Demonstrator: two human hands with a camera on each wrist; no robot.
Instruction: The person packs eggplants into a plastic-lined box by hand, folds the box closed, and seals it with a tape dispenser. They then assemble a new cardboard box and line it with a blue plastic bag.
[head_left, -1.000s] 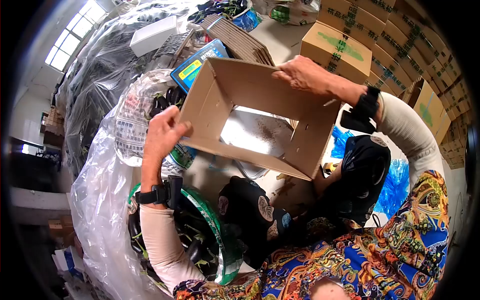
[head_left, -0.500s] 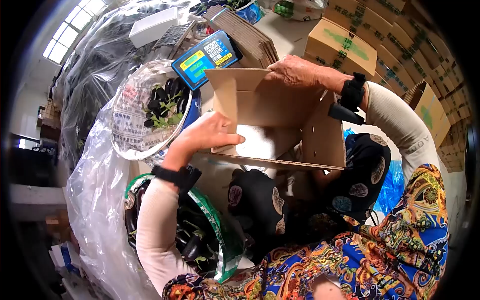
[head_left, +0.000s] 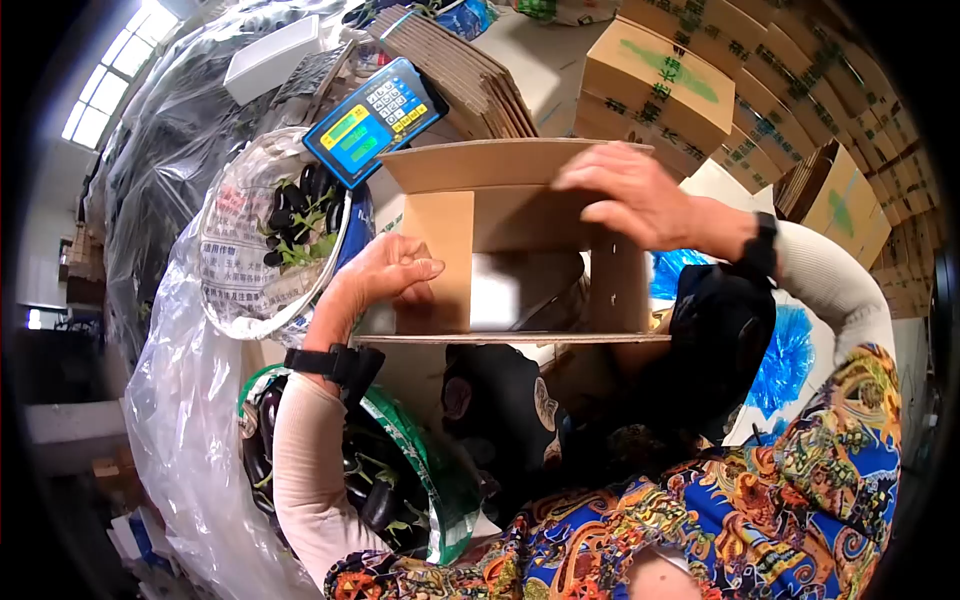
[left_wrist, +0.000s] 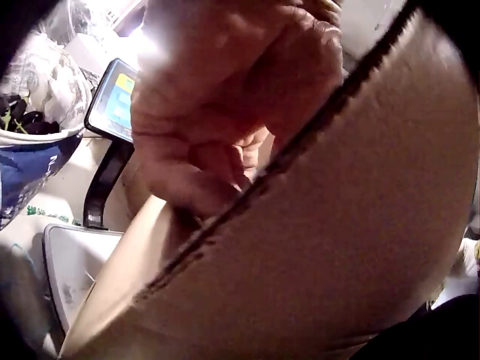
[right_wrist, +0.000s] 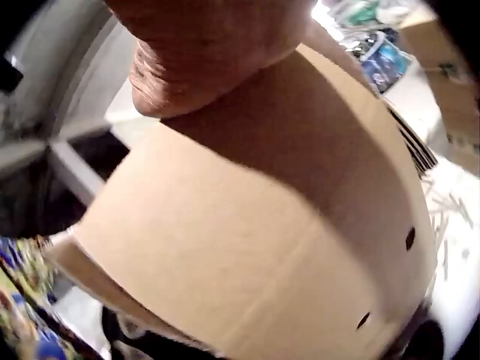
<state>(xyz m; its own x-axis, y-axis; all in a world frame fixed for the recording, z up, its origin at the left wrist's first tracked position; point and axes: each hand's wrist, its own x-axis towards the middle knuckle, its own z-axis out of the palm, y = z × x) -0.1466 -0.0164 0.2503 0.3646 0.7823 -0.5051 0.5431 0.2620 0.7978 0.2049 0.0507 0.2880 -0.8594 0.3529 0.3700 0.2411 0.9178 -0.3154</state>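
Note:
A brown cardboard box [head_left: 435, 225], open at top and bottom, stands on edge before the person's knees. Through it a pale, shiny surface shows. At the box's left end, the left hand [head_left: 385, 272] holds the cardboard between its thumb and curled fingers; in the left wrist view, the hand [left_wrist: 232, 105] is partly hidden behind the near panel [left_wrist: 337, 202]. Over the box's right end, the right hand [head_left: 645, 200] lies with its fingers stretched leftward across the top. The right wrist view shows it against a broad cardboard panel [right_wrist: 202, 217].
A blue digital scale display [head_left: 365, 125] stands behind the box. Eggplants fill a lined basket [head_left: 225, 250] and a green-rimmed bag [head_left: 440, 500] on the left. Flattened cartons [head_left: 460, 75] lie behind; packed boxes [head_left: 660, 85] are stacked on the right, near blue plastic [head_left: 782, 362].
The box has tipped more level, its near edge now straight across. The right hand has let go of the far edge and moved to the right end; the left hand's fingers have curled at the left end.

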